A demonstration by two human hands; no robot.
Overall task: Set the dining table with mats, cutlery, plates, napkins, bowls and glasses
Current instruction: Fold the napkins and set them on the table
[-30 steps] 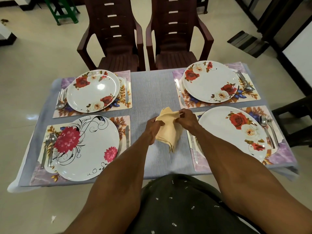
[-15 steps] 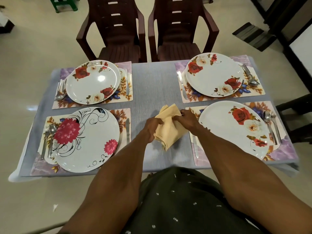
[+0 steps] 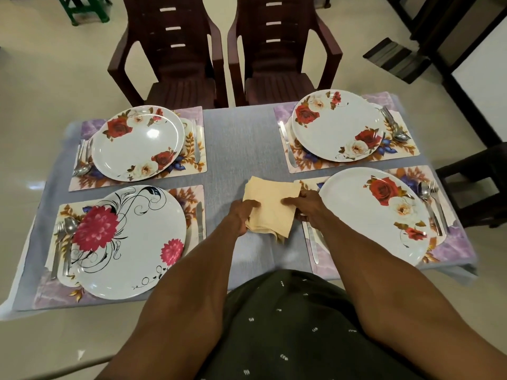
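Centrally, left hand [image 3: 244, 215] and right hand [image 3: 307, 205] both pinching yellow napkin [image 3: 270, 204], fingers curled round its edges

Napkin [image 3: 270, 204] is opening out from a bunched fold into a flatter square between the grips. Left hand [image 3: 244, 215] is sliding to its left edge, right hand [image 3: 306, 205] to its right edge; far corners are spreading above both.

Two brown chairs [image 3: 225, 50]; green stool [image 3: 85, 9].
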